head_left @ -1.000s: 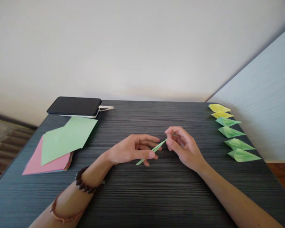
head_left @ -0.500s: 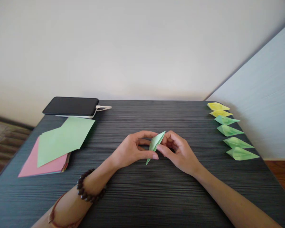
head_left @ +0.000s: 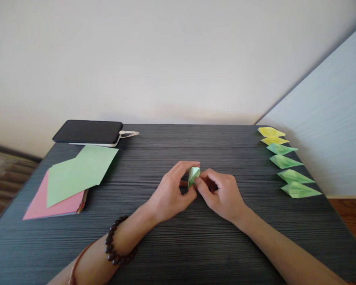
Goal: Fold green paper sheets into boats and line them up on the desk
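Note:
A small piece of folded green paper (head_left: 193,175) stands up between my two hands, above the middle of the dark table. My left hand (head_left: 175,192) grips it from the left, index finger over its top and thumb at its lower end. From the right, my right hand (head_left: 222,192) pinches its edge between thumb and curled fingers. Part of the folded paper is hidden behind the fingers.
Along the table's right edge lie two yellow folded paper pieces (head_left: 271,132) and several green folded paper pieces (head_left: 300,190). At left, green sheets (head_left: 83,170) overlap a pink paper stack (head_left: 44,204). Behind them is a black phone (head_left: 89,132) with a white cable (head_left: 130,133).
The folded paper has turned from a slanted long shape to a shorter upright one. My left hand has shifted right and closed around it; my right hand has moved slightly.

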Available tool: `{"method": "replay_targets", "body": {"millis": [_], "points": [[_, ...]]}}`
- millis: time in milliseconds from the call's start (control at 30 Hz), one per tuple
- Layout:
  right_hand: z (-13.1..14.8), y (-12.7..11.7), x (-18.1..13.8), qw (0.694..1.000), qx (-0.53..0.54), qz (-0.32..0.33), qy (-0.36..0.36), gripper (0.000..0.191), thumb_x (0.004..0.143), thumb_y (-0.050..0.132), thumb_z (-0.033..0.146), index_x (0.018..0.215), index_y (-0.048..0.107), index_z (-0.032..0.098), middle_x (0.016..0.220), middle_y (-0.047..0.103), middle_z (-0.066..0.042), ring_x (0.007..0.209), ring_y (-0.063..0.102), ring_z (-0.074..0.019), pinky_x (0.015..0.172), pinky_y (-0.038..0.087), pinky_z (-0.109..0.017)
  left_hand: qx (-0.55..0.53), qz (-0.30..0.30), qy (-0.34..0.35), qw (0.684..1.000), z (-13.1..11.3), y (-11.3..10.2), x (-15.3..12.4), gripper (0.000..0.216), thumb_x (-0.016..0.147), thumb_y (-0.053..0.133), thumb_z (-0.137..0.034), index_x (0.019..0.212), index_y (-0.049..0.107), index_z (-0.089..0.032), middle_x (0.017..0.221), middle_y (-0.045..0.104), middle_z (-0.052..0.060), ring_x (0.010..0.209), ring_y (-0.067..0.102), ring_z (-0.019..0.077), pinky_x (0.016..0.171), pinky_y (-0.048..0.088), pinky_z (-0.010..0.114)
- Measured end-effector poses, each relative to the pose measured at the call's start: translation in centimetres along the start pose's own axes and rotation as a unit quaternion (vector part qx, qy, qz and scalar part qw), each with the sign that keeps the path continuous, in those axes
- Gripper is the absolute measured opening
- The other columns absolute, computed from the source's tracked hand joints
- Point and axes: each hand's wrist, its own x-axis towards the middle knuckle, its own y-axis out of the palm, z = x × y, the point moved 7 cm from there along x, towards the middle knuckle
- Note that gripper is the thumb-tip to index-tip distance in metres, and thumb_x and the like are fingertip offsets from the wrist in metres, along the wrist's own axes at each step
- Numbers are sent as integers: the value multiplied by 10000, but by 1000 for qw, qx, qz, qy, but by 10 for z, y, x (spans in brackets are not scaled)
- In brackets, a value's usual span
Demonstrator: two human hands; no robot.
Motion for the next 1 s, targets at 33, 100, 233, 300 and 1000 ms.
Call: {"method": "replay_targets", "body": {"millis": [33, 100, 233, 300, 1000], "points": [[1, -2, 0, 1000, -24, -14, -15, 145, 842, 521, 228, 739, 599, 162, 544, 542, 40, 449, 467, -63, 478, 348, -195, 6, -3, 3, 1000, -1, 0, 0, 485, 749, 552, -61, 1208, 503, -212, 1204, 539, 56, 1070, 566, 172, 766, 583, 232], [1, -4, -1, 996, -66, -37, -41, 170, 848, 517, 226, 713, 597, 162, 535, 532, 42, 449, 465, -61, 483, 337, -197, 18, -10, 2, 1000, -2, -1, 1, 470, 763, 544, -80, 1214, 502, -206, 1188, 545, 56, 1030, 578, 159, 713, 587, 207], [9, -9, -2, 984, -128, -81, -92, 211, 826, 536, 200, 622, 575, 162, 501, 532, 44, 425, 471, -61, 475, 324, -204, 65, -49, -11, 997, -2, -6, 2, 443, 760, 517, -56, 1183, 516, -191, 1084, 586, 46, 924, 591, 130, 616, 558, 164], [15, -12, -3, 975, -156, -105, -118, 211, 799, 546, 173, 589, 560, 165, 488, 538, 43, 422, 488, -71, 484, 333, -213, 88, -72, -15, 993, -2, -9, 1, 444, 745, 503, -22, 1156, 526, -187, 1034, 599, 37, 887, 592, 119, 583, 532, 151], [-13, -6, 2, 987, -111, -14, -115, 202, 847, 522, 144, 986, 645, 223, 826, 711, 11, 665, 642, -111, 633, 484, -231, 169, 73, 128, 975, 8, -27, 10, 399, 787, 680, -290, 1173, 611, -214, 1199, 644, 55, 1099, 607, 198, 980, 484, 349]]}}
